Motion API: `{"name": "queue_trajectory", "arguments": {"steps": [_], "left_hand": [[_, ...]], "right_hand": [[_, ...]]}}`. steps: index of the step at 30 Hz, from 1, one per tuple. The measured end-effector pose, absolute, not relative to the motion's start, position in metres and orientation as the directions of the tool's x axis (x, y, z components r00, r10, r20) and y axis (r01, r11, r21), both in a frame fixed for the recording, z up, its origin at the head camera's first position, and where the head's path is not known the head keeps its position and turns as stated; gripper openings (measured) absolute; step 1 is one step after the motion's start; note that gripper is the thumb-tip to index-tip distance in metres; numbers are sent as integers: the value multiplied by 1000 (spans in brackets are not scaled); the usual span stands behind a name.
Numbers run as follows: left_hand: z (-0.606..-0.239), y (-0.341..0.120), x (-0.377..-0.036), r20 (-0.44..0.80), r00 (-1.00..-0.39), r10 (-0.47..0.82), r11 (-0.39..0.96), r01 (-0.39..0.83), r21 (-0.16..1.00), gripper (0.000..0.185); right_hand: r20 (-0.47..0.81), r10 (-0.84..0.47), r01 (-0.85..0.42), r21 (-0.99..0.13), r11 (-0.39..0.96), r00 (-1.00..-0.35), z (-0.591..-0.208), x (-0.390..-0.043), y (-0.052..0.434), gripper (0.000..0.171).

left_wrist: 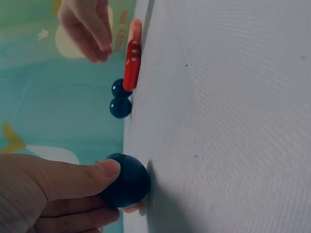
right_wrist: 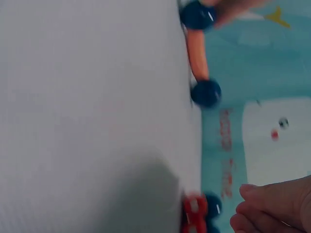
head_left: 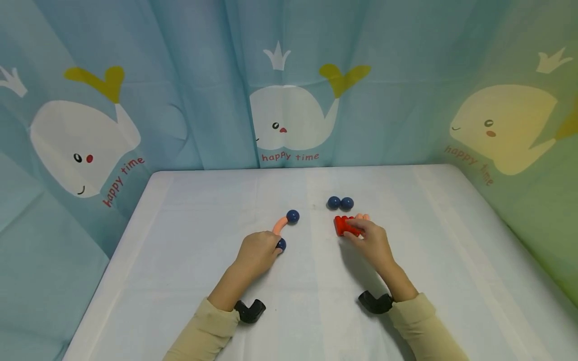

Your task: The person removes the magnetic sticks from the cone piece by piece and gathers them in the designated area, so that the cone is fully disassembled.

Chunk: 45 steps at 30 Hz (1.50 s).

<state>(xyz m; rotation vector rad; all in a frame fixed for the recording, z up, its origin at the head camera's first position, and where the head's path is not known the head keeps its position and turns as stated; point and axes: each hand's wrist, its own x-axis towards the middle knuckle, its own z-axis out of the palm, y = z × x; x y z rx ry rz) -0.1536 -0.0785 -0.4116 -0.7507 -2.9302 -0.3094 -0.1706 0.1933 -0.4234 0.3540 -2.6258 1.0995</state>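
Observation:
My left hand (head_left: 257, 253) pinches a dark blue ball (left_wrist: 127, 182) between thumb and fingers, close over the white table. A curved orange rod (head_left: 280, 225) runs from that ball to a second blue ball (head_left: 292, 216) farther away, seen end to end in the right wrist view. My right hand (head_left: 372, 243) hovers over several red rods (head_left: 341, 226) lying side by side. Its fingers are loosely bent with nothing between them, and the left wrist view shows a gap between fingertips and rods. Several orange rods (head_left: 363, 217) lie just right of the red ones, partly hidden by this hand.
Two loose blue balls (head_left: 333, 202) sit side by side behind the red rods. The white table (head_left: 180, 301) ends at a back edge against a blue curtain (head_left: 203, 100) printed with whales. Black curved pieces (head_left: 250, 311) are worn at both wrists.

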Motion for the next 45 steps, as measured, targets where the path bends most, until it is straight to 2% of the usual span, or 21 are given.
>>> {"name": "queue_trajectory", "arguments": {"steps": [5,13,18,23,30,35,38,41,45], "left_hand": [[-411,-76,-153,143,-873,466,857,486,173,19],[-412,-75,-152,152,-872,465,856,487,175,21],[-413,-80,-153,166,-853,495,830,521,199,17],[-412,-90,-155,197,-824,532,788,566,242,27],[-413,-97,-162,190,-827,529,765,562,314,22],[-414,-100,-164,189,-821,539,760,571,310,22],[-417,-101,-164,243,-795,555,731,606,314,20],[-422,-101,-166,322,-743,587,681,668,300,16],[-429,-100,-167,360,-690,628,648,720,250,17]], "right_hand": [[331,-268,-425,-657,623,-905,-432,-166,161,29],[243,-427,-467,-678,567,-871,-435,-160,118,32],[256,-458,-495,-681,540,-851,-436,-158,104,34],[269,-471,-511,-683,522,-840,-439,-160,93,34],[263,-468,-511,-664,546,-843,-438,-161,84,31],[245,-492,-516,-657,549,-835,-438,-162,85,30],[220,-534,-530,-653,541,-816,-436,-162,89,29],[189,-590,-549,-653,521,-785,-433,-163,95,30],[158,-658,-579,-649,493,-737,-431,-164,101,31]]}}
